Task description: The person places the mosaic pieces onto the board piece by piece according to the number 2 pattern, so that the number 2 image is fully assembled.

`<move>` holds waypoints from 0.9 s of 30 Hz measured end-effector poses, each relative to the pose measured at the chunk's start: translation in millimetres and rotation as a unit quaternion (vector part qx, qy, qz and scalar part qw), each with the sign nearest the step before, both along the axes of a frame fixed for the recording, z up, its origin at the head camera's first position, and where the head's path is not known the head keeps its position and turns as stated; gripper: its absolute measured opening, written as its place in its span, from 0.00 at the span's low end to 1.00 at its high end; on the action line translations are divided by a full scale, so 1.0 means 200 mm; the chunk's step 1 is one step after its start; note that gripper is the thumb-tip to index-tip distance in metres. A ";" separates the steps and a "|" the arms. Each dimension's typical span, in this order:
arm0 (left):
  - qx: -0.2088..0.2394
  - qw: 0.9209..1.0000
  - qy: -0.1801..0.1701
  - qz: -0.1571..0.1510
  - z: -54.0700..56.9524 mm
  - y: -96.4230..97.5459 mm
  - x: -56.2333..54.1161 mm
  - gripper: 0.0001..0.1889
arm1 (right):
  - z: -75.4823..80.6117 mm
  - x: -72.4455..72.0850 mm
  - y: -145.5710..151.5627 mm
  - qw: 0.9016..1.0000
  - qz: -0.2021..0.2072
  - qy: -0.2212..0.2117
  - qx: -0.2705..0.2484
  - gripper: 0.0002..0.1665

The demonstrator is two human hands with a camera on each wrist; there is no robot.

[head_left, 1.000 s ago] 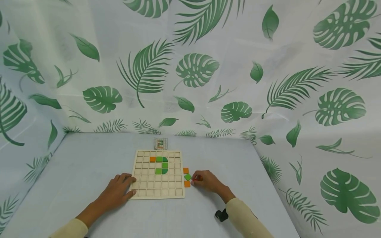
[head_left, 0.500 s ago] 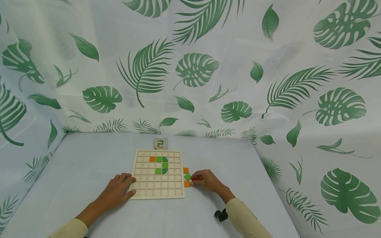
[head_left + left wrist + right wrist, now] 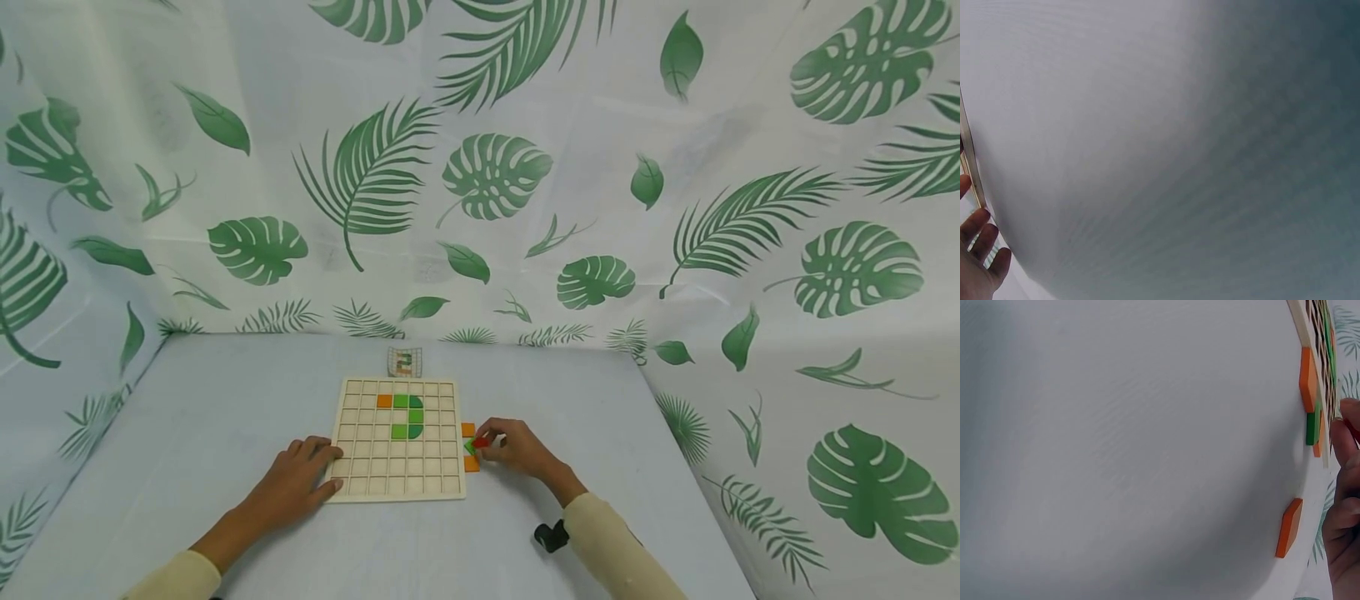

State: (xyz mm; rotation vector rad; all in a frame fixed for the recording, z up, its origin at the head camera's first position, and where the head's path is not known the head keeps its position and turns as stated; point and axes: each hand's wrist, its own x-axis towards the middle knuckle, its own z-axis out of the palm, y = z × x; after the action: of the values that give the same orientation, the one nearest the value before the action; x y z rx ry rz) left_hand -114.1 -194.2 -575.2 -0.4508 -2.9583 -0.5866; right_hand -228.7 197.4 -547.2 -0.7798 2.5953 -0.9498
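A pale wooden grid board (image 3: pixel 375 467) lies on the table, with an orange square tile (image 3: pixel 384 401) and several green tiles (image 3: pixel 401 401) set in its upper cells. My left hand (image 3: pixel 296 477) rests on the board's left edge, fingers loosely spread; the left wrist view catches its fingertips (image 3: pixel 999 265) by the rim. To the right of the board, my right hand (image 3: pixel 519 448) pinches a small red tile (image 3: pixel 480 442) between thumb and fingers. That tile is held just above a green tile (image 3: pixel 469 447) lying between two orange tiles (image 3: pixel 471 464) along the board's right edge.
A small pattern card (image 3: pixel 405 362) lies behind the board. In the right wrist view, a separate orange tile (image 3: pixel 1290 528) lies on the table near the right hand. A black object (image 3: pixel 551 537) sits by the right sleeve. Leaf-print sheeting (image 3: pixel 495 275) surrounds the table.
My right hand has lifted the red tile and shifted slightly left and away from me, so it now partly covers the green tile. The left hand and the board have stayed put.
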 end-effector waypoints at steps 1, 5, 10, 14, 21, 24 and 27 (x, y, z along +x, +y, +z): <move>0.000 1.000 0.000 0.000 0.00 0.00 0.00 0.23 | 0.00 0.00 -0.01 1.000 0.001 -0.002 -0.003 0.11; -0.002 1.000 0.000 0.000 0.00 0.00 0.00 0.23 | 0.01 -0.01 -0.04 1.000 0.001 -0.012 -0.017 0.11; -0.004 1.000 -0.001 0.001 0.00 -0.01 0.00 0.23 | 0.03 -0.02 -0.10 0.998 -0.014 -0.045 -0.042 0.13; -0.005 1.000 0.001 -0.001 0.00 -0.01 0.00 0.23 | 0.05 -0.04 -0.15 0.998 -0.012 -0.049 -0.044 0.11; -0.003 1.000 0.001 0.000 0.01 0.00 0.00 0.23 | 0.04 -0.08 -0.22 0.998 0.017 -0.025 -0.048 0.12; -0.003 1.000 -0.002 0.001 0.02 0.00 0.00 0.23 | 0.03 -0.09 -0.25 0.998 0.020 -0.021 -0.053 0.13; -0.006 1.000 -0.003 0.003 0.02 0.00 0.00 0.23 | 0.02 -0.09 -0.29 0.998 0.019 -0.022 -0.064 0.13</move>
State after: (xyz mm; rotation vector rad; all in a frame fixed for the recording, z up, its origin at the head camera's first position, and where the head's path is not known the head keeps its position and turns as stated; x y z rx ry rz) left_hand -113.4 -193.8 -571.4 -0.4415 -2.9681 -0.5717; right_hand -247.4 139.9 -543.1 -0.8267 2.4925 -1.1181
